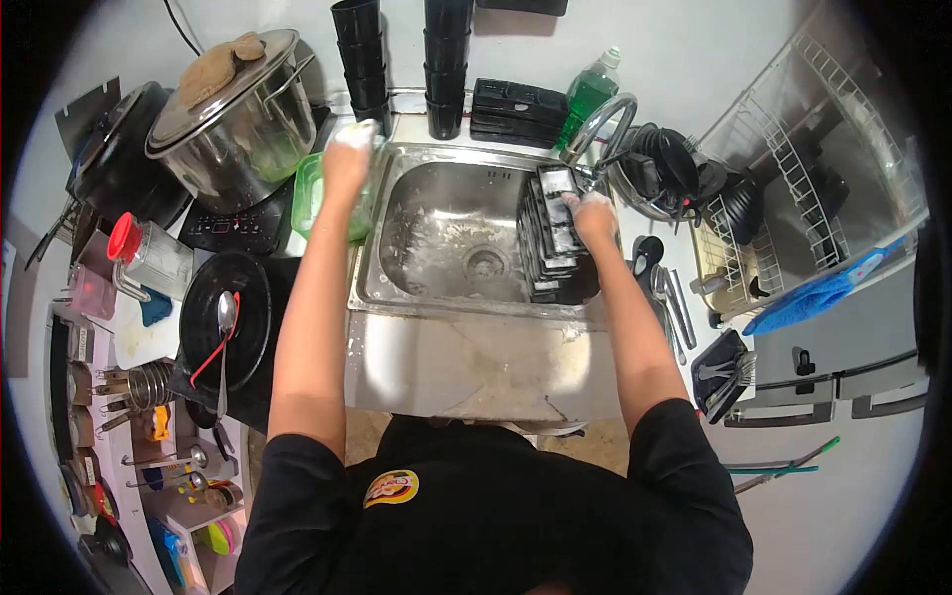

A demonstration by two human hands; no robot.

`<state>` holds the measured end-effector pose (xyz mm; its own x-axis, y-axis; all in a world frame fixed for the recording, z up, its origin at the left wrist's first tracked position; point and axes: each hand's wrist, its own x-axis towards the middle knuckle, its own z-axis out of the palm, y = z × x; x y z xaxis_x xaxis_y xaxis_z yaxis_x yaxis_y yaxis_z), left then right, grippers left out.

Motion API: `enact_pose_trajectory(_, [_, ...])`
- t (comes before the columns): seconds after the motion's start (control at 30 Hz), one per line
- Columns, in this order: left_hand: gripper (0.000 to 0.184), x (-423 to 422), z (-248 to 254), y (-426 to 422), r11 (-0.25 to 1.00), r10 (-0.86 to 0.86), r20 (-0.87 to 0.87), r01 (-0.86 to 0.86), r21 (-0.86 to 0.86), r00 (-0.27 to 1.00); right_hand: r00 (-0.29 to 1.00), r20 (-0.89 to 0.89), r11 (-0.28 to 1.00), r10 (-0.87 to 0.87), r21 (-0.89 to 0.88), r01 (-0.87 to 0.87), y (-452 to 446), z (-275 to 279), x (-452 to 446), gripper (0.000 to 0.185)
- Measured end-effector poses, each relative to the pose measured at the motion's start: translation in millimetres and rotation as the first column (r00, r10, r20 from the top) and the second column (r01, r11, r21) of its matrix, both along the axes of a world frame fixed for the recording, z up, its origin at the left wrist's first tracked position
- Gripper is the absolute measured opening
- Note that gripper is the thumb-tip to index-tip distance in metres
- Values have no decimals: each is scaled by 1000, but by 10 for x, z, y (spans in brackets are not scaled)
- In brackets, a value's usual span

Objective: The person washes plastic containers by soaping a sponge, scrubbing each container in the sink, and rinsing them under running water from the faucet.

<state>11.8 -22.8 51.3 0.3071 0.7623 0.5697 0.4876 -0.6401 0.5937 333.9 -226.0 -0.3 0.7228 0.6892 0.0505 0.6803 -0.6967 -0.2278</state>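
Trays looking soapy, right hand gripping them, left hand clutching a sponge.
Probably handling light, stiff (but slippery); best being held edge-on.

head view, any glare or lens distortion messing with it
Head view: wide-angle bending with black corners; head view: pale glare patches on the ledge before the sink; head view: white on the black trays may be foam or shine.

The trays at the silver sink's right edge are black with white foam; the tub by its left edge and bottle near its far right corner are green.
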Motion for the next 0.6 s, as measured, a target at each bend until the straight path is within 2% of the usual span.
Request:
enact_pose_trajectory(0.03, [43,-125,17,-22,993,73,-29,-76,-91,997,999,32,1000,4,-18,-4,-9,-47,21,55])
enact_pose_trajectory(0.1, [46,-299,-182,266,917,272,-221,-322,-235,937,998,65,998,-25,51,22,-2,-105,49,59])
enact_pose_trajectory(0.13, [46,-358,-329,375,916,279,-225,-329,-230,934,997,71,997,-28,72,23,30,-104,50,55])
enact_pose_trajectory(0.17, [48,-399,-489,478,895,347,-381,-424,-140,857,998,67,997,-22,75,17,107,-70,27,55])
enact_pose_trajectory(0.2, [51,-450,-695,601,865,411,-519,-500,-36,749,982,167,975,90,188,-121,187,-18,-6,50])
enact_pose_trajectory(0.23, [42,-482,-743,618,925,281,-700,-380,16,656,944,276,922,183,284,-262,280,-6,-9,44])
enact_pose_trajectory(0.27, [39,-491,-808,619,921,185,-669,-365,-138,720,819,454,782,351,339,-523,488,-131,132,32])
enact_pose_trajectory(0.3, [36,-434,-659,383,898,94,-619,-335,-286,780,838,401,567,370,617,-546,643,-78,24,28])
enact_pose_trajectory(0.37, [33,-405,-790,385,901,-99,-770,-271,-337,630,607,728,481,320,427,-766,1173,-71,144,35])
enact_pose_trajectory(0.43, [34,-412,-1249,633,926,-231,-861,-168,-337,453,638,590,582,495,319,-748,1336,278,78,44])
enact_pose_trajectory(0.47, [39,-400,-1478,787,875,-317,-844,-211,-437,432,657,562,611,503,306,-730,1388,397,67,52])
enact_pose_trajectory(0.5, [39,-412,-1491,782,868,-315,-843,-226,-441,435,640,586,591,497,311,-744,1517,443,146,62])
enact_pose_trajectory(0.57, [45,-319,-1307,697,809,-368,-809,-272,-522,458,682,560,738,470,174,-652,1701,589,220,75])
enact_pose_trajectory(0.6, [47,-275,-970,535,816,-397,-847,-286,-501,353,758,411,829,506,12,-560,1753,733,197,79])
